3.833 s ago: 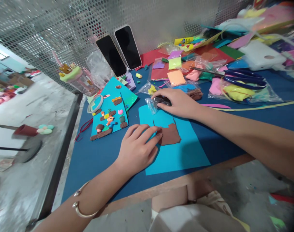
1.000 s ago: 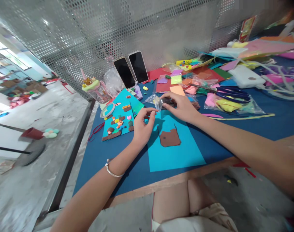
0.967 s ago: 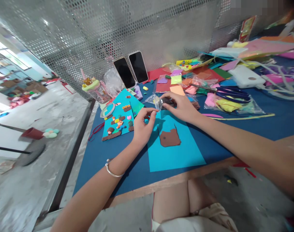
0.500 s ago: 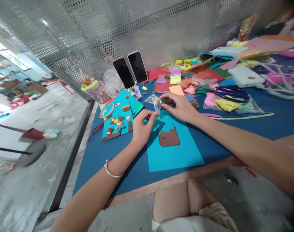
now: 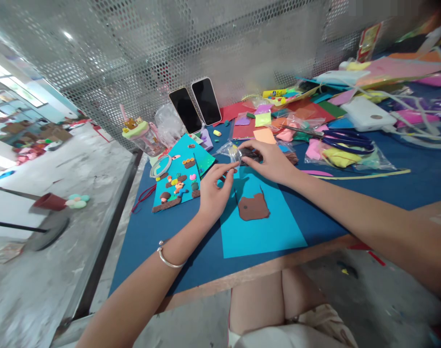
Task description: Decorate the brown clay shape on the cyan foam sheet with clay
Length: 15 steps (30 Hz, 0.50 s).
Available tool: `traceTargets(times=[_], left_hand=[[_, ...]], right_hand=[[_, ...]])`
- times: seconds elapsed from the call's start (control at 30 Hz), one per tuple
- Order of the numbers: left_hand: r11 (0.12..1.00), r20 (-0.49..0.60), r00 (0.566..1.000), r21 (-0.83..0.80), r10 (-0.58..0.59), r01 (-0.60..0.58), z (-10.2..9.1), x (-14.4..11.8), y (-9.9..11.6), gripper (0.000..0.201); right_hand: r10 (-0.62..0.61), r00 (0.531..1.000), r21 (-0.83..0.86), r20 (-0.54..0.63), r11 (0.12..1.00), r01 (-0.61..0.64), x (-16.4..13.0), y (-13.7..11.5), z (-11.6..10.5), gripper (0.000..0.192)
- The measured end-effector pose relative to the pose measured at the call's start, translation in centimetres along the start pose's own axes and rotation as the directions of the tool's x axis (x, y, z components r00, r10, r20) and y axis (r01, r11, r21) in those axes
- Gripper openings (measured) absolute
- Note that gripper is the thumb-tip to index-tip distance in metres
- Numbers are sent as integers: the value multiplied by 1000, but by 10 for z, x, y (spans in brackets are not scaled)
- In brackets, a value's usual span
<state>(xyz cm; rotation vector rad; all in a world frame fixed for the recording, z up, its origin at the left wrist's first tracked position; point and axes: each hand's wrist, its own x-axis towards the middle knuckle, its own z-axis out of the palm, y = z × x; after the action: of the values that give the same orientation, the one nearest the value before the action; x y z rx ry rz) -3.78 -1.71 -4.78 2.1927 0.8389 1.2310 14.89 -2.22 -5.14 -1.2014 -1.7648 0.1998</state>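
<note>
- Brown clay lies flat on the turquoise sheet, which rests on the blue desk.
- Beyond the sheet's far edge, the right hand presses a small clear bag of dark clay, its grip closed on the bag.
- Since a few seconds ago the left hand has lifted off the brown clay; its fingertips now pinch the bag's mouth, so both hands are working the bag open.
- Left of the sheet sits a finished clay picture; scissors lie well to its right.
</note>
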Motion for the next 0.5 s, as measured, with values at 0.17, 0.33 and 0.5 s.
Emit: traceTargets(times=[0.17, 0.33, 0.5], left_hand=[[1000, 7, 1000, 4, -11, 11, -1, 0, -1, 26], [999, 10, 1000, 43, 6, -6, -1, 0, 1, 43], [999, -9, 1000, 24, 22, -22, 0, -1, 2, 38]], right_hand=[[-1, 1000, 0, 3, 1000, 1, 0, 0, 0, 22], [-14, 1000, 8, 5, 1000, 14, 0, 1, 1, 22], [-20, 1000, 10, 5, 1000, 20, 0, 0, 1, 21]])
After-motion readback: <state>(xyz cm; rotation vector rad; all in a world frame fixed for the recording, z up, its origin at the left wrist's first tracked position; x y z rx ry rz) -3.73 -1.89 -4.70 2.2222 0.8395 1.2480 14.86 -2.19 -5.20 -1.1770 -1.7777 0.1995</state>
